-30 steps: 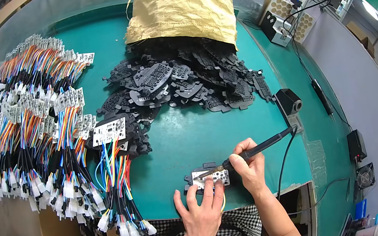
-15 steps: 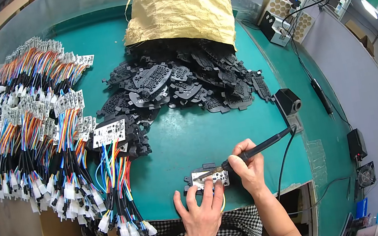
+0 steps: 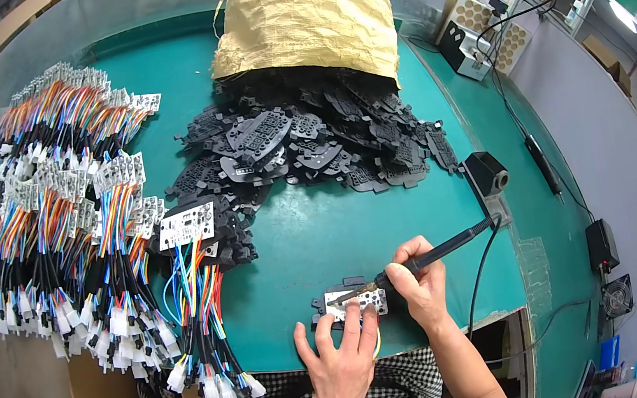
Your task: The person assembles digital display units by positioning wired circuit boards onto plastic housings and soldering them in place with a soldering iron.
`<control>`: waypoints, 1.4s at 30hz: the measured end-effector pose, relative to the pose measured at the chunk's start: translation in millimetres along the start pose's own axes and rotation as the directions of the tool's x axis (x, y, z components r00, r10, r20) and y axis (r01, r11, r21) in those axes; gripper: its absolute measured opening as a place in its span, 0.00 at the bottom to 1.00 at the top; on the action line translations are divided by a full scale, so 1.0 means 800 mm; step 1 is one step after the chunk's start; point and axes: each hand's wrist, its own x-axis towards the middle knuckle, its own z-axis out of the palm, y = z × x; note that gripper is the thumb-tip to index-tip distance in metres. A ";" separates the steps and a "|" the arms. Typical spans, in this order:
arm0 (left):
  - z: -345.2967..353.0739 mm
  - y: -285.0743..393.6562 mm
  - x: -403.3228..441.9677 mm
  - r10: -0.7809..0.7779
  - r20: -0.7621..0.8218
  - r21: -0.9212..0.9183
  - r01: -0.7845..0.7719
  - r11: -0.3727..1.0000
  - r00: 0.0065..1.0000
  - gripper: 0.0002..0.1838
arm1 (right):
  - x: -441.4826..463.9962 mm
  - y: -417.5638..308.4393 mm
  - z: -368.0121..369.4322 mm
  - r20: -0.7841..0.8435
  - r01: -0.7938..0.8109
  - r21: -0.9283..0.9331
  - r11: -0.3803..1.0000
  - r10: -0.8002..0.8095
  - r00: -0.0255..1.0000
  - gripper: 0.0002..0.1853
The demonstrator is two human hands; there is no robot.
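Note:
Near the front edge of the green table, a white circuit board (image 3: 369,299) lies on a black plastic part (image 3: 319,312). My left hand (image 3: 340,366) rests with spread fingers, its fingertips pressing on the board's lower side. Wires come out under those fingers. My right hand (image 3: 422,287) is closed round a black soldering iron (image 3: 452,243), whose metal tip touches or hovers just over the board's upper left; which one I cannot tell. A cable runs from the iron's back end past an iron stand (image 3: 488,176).
Wired circuit boards (image 3: 110,224) with white connectors are heaped at the left. Black plastic parts (image 3: 263,137) spill from a yellow woven sack (image 3: 302,14) at the back. A board with wires (image 3: 186,226) sits on black parts. A small fan (image 3: 617,296) stands right.
A person's arm seen at the back right one second ago is no longer there. Both my hands, the board and the iron stay almost unmoved.

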 end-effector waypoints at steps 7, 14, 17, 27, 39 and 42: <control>-0.002 0.000 0.001 0.011 0.007 -0.010 -0.011 1.000 1.000 0.35 | -0.001 0.003 -0.006 -0.050 0.021 0.165 0.986 -0.013 0.999 0.07; -0.038 -0.011 0.017 0.091 0.162 -0.111 -0.074 0.991 0.983 0.36 | 0.001 -0.010 -0.012 -0.176 0.046 0.193 0.980 -0.012 0.984 0.07; -0.044 -0.028 0.021 0.155 0.133 -0.284 -0.112 0.952 0.979 0.33 | 0.001 -0.007 -0.013 -0.182 0.039 0.182 0.982 -0.006 0.983 0.08; -0.015 -0.051 0.029 -0.145 -0.125 -0.525 0.058 0.849 0.981 0.16 | -0.003 -0.006 -0.009 0.001 -0.019 0.119 0.993 0.019 1.000 0.08; -0.015 -0.049 0.028 -0.188 -0.134 -0.563 0.081 0.822 0.973 0.18 | -0.003 -0.004 -0.006 0.026 -0.004 0.065 0.998 0.003 1.000 0.09; -0.015 -0.049 0.028 -0.183 -0.137 -0.556 0.077 0.828 0.974 0.18 | -0.003 -0.005 -0.005 0.023 -0.019 0.067 0.998 0.018 1.000 0.09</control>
